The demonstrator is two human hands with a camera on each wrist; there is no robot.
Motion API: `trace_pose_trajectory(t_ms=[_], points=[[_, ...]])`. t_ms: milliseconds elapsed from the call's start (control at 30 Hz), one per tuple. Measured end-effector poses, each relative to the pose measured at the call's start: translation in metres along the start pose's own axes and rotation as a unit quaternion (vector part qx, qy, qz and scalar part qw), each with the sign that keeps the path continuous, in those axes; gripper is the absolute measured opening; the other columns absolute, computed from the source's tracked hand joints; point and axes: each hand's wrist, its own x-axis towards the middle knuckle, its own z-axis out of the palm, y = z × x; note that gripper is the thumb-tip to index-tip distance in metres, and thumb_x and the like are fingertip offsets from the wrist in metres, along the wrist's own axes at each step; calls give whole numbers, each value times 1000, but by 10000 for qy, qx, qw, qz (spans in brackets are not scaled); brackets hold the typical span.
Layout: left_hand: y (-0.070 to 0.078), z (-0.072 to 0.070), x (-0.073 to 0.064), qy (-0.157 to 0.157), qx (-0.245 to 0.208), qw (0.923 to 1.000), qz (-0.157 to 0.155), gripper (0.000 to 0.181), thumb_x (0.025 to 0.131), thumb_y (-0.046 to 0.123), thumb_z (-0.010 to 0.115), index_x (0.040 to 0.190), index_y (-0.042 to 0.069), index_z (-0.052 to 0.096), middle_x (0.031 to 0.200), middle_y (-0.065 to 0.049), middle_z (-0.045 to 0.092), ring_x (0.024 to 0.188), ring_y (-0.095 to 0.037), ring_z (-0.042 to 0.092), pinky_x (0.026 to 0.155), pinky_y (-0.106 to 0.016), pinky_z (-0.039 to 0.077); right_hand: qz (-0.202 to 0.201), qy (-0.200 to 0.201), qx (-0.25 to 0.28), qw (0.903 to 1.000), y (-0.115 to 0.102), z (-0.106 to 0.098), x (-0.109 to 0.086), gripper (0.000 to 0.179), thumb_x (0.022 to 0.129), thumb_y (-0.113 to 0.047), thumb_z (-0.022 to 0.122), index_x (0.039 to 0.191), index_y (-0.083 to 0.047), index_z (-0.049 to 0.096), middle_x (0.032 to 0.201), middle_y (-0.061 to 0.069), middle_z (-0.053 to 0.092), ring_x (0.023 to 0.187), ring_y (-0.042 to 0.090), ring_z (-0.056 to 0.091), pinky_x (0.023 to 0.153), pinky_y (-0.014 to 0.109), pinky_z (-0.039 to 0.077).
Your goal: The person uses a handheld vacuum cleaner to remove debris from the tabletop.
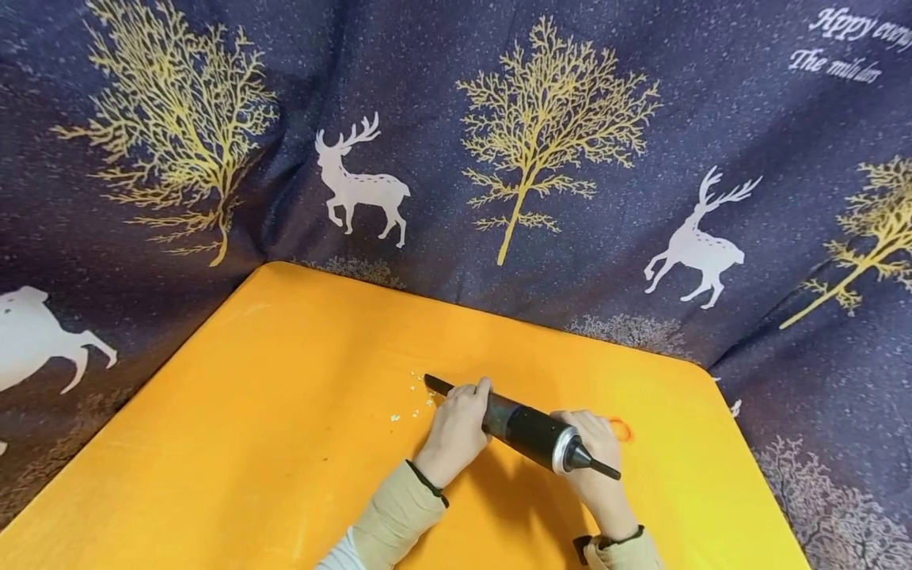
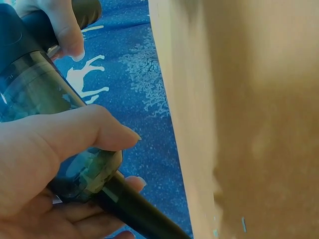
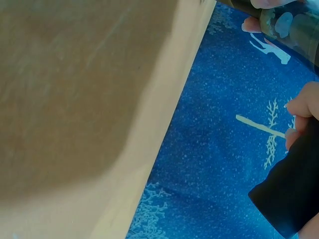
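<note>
A black handheld vacuum cleaner [image 1: 530, 427] slants over the orange table, its narrow nozzle [image 1: 437, 385] towards the left. My left hand [image 1: 456, 427] grips its front end. In the left wrist view, the thumb lies across the clear dust cup [image 2: 42, 92] and other fingers pass beneath, by the nozzle [image 2: 144, 214]. My right hand [image 1: 597, 442] holds the black handle [image 3: 289, 184], partly hidden behind the body in the head view. Small white scraps [image 1: 395, 418] lie scattered on the table around the nozzle tip.
The orange table [image 1: 285, 356] has rounded far corners. A dark blue cloth [image 1: 435, 158] with printed deer and trees hangs close behind and beside it. An orange ring-shaped mark [image 1: 621, 430] shows beyond my right hand.
</note>
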Motion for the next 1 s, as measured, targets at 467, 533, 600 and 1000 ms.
trace_pose_trajectory(t_ms=[467, 533, 600, 1000], points=[[-11, -4, 2, -80, -54, 9999, -117, 51, 64, 11, 88, 102, 11, 54, 90, -9, 68, 85, -27, 64, 73, -36, 52, -79, 145, 44, 9999, -1, 14, 5, 18, 71, -6, 68, 89, -11, 66, 77, 3, 67, 73, 20, 61, 68, 35, 42], [-13, -5, 1, -99, -79, 9998, -145, 51, 64, 10, 87, 102, 11, 54, 90, -9, 68, 84, -28, 63, 73, -36, 52, -84, 125, 56, 9999, -2, 16, 6, 21, 69, -5, 70, 89, -11, 67, 77, 3, 67, 73, 20, 61, 68, 36, 43], [-13, -5, 0, -107, -65, 9998, -172, 50, 64, 10, 87, 102, 11, 54, 90, -10, 68, 83, -28, 63, 72, -35, 52, -116, 111, 43, 9999, -3, 16, 6, 23, 68, -3, 71, 89, -11, 67, 77, 2, 67, 73, 19, 61, 68, 35, 43], [-1, -14, -13, 94, 171, 9998, 22, 55, 59, 12, 90, 100, 8, 53, 85, -9, 67, 81, -28, 63, 72, -36, 53, -398, 77, 8, 9992, -8, -2, 5, 27, 63, 0, 72, 87, -11, 66, 75, -1, 65, 71, 16, 59, 64, 32, 42]])
